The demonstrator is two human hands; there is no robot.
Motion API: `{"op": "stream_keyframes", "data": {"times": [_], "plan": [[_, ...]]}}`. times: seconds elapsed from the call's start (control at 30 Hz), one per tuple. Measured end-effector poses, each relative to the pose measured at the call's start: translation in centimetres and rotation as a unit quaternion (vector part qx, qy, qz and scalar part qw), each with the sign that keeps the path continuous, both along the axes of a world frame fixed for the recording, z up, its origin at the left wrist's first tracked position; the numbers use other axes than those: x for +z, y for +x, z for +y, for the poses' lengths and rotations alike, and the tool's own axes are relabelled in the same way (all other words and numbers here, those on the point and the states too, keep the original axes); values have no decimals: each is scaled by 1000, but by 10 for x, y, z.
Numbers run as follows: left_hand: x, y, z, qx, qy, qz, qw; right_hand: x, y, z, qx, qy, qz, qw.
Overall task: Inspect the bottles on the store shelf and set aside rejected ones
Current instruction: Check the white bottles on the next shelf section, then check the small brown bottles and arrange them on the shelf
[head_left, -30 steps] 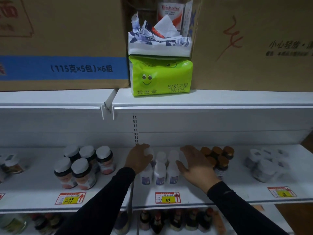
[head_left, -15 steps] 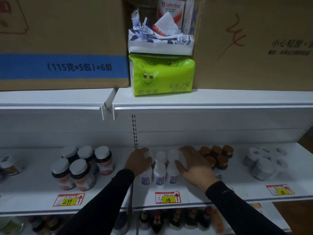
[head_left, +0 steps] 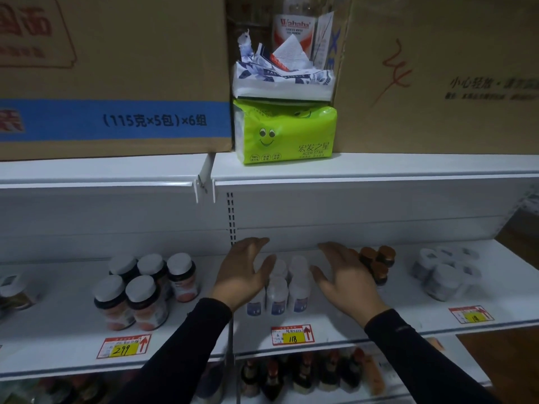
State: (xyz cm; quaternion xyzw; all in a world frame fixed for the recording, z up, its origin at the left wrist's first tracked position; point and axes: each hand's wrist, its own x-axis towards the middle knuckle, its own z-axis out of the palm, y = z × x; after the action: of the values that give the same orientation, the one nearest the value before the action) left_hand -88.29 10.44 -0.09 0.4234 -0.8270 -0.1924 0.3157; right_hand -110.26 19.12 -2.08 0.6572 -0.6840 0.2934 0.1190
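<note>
Head view, near to far: 2 dark sleeves reach up from the bottom edge toward the middle shelf (head_left: 335, 322). Below it, dark bottles on the lower shelf are too blurred to count. On the shelf lip sit 3 price tags; the middle tag (head_left: 292, 335) reads 118.

The white bottles (head_left: 287, 282) stand upright just behind that tag, long axes vertical, in a tight cluster. I count about 6, though the left hand hides part of the group.

The left hand (head_left: 243, 275) is at the cluster's left side, fingers straight and spread, gripping nothing. The right hand (head_left: 345, 275) mirrors it on the right, also flat and holding nothing. Whether either palm touches a bottle I cannot tell. The bottles lie between the 2 hands, equally near to both, so either could take one by closing inward.

Left of them stand 5 dark jars (head_left: 143, 287) with white lids. Right of them is a cluster of about 4 brown-capped bottles (head_left: 377, 262), then pale jars (head_left: 446, 272), blurred.

Farther up, a green tissue pack (head_left: 287, 134) sits on the top shelf between cardboard boxes.
</note>
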Motion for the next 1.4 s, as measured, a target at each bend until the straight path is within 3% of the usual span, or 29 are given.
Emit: {"op": "stream_keyframes", "data": {"times": [0.17, 0.3, 0.47, 0.67, 0.93, 1.2, 1.4], "plan": [[5, -11, 18, -16, -39, 97, 994, 17, -6, 22, -39, 12, -11, 999], [2, -28, 27, -51, -74, 118, 989, 20, -18, 50, -66, 1, -38, 997], [5, -59, 42, -74, -80, 83, 991, 16, -43, 84, -129, -43, -55, 989], [-7, -114, 60, -53, -111, 47, 991, 0, -103, 105, -129, -39, -63, 989], [-34, -198, 84, 44, -72, -68, 994, -23, -201, 103, -40, 26, -47, 998], [-61, -234, 77, 108, -23, -182, 977, -41, -230, 93, 35, 86, -55, 994], [-61, -241, 78, 126, 53, -100, 986, -50, -222, 93, 51, 105, -72, 990]]}}
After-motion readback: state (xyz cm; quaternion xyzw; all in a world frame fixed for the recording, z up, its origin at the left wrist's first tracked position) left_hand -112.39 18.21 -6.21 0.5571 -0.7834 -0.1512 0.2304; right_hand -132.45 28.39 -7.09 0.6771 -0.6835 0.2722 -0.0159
